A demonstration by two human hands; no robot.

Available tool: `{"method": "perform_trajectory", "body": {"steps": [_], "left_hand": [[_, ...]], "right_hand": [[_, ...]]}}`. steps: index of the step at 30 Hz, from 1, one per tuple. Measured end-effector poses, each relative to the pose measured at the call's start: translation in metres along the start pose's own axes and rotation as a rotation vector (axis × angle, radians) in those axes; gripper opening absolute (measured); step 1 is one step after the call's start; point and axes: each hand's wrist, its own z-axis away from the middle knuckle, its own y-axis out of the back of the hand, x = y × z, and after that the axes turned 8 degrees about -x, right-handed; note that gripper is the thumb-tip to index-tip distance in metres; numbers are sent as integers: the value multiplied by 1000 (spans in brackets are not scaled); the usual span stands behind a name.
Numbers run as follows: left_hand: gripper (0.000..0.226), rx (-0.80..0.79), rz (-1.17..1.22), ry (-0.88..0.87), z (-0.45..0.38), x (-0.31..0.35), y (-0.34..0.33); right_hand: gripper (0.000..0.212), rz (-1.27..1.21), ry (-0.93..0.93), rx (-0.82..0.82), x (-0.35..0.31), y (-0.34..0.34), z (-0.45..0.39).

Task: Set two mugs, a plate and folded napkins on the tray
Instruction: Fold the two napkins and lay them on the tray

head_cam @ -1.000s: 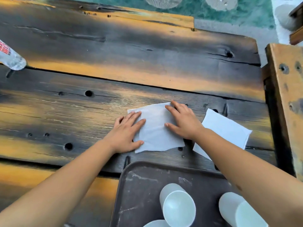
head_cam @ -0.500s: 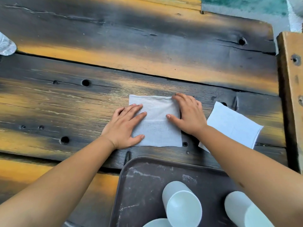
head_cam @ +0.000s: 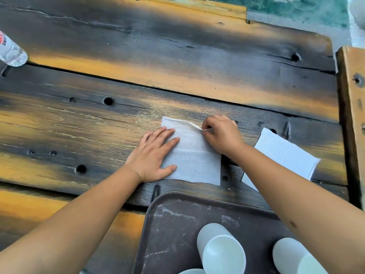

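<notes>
Partly, the right arm (head_cam: 308,198) hides the second napkin (head_cam: 286,153).

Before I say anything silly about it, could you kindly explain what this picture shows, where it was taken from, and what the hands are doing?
There is no machine here: a person wears a camera on the head, looking down at their own bare arms over a weathered wooden table. The left hand lies flat on a white napkin, pinning it. The right hand pinches that napkin's far right corner and lifts it, seemingly to fold it. A second napkin lies to the right, partly behind the right forearm. Nearest the camera sits a dark tray with two white mugs standing on it. A plastic bottle shows at the left edge.
</notes>
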Motion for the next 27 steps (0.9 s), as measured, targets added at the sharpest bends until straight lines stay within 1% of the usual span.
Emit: {"method": "perform_trajectory", "body": {"steps": [5,9,11,13,15,17,18,20,24,25,27], "left_hand": [[93,72,166,70,3,1,0],[105,178,298,192,4,0,-1],[108,194,333,210,4,-1,-3],[108,212,375,189,2,-3,-3],[109,300,530,168,1,-7,-2],[108,419,697,180,-1,-10,-2],[105,460,738,189,-2,-12,-3],[95,479,719,183,-3,-15,-4],[74,361,459,120,-6,-16,-6],[65,335,404,125,-7,-15,-6],[52,304,326,130,-7,-13,-7]], "right_hand": [[9,-124,88,28,-8,9,18],[13,-198,180,51,-13,11,40],[21,-218,211,48,-16,8,53],[31,-229,232,29,-18,3,65],[33,-206,260,22,-19,-4,74],[26,-141,303,21,-17,-9,82],[22,-111,326,17,-16,-12,85],[18,-95,346,-4,-16,-19,91],[14,-67,341,-45,-17,-27,101],[18,-43,344,-55,-17,-27,102],[35,-8,336,-66,-16,-27,104]]}}
